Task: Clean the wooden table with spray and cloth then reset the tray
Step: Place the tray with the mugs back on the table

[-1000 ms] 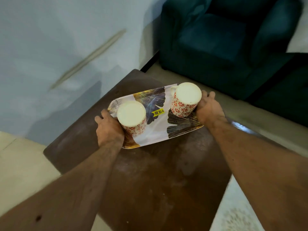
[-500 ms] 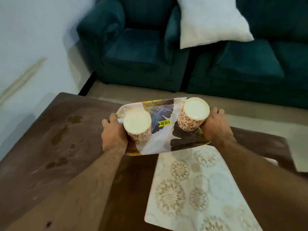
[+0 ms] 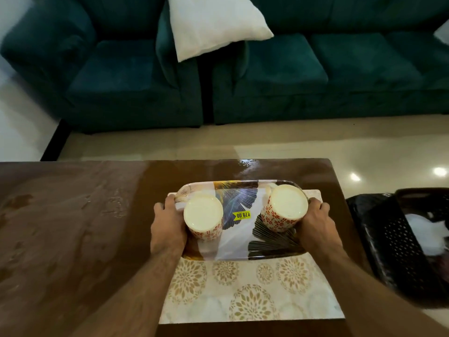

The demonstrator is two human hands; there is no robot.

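A leaf-patterned tray (image 3: pixel 239 242) with a yellow price sticker is held over a floral placemat (image 3: pixel 247 293) on the wooden table (image 3: pixel 73 239). My left hand (image 3: pixel 167 227) grips the tray's left end. My right hand (image 3: pixel 318 227) grips its right end. Two red-patterned cups stand upside down on the tray: the left cup (image 3: pixel 203 216) by my left hand, the right cup (image 3: pixel 285 207) by my right hand. I cannot tell whether the tray touches the placemat. Damp streaks and spots mark the table's left half.
A dark perforated basket (image 3: pixel 388 244) with something white in it sits right of the table. A teal sofa (image 3: pixel 315 76) with a white cushion (image 3: pixel 213 25) and a teal armchair (image 3: pixel 109 76) stand beyond a strip of pale floor.
Both hands have carried the tray with the cups rightward across the table, from the bare wood to over the placemat. The view has swung right, and the basket has come into sight.
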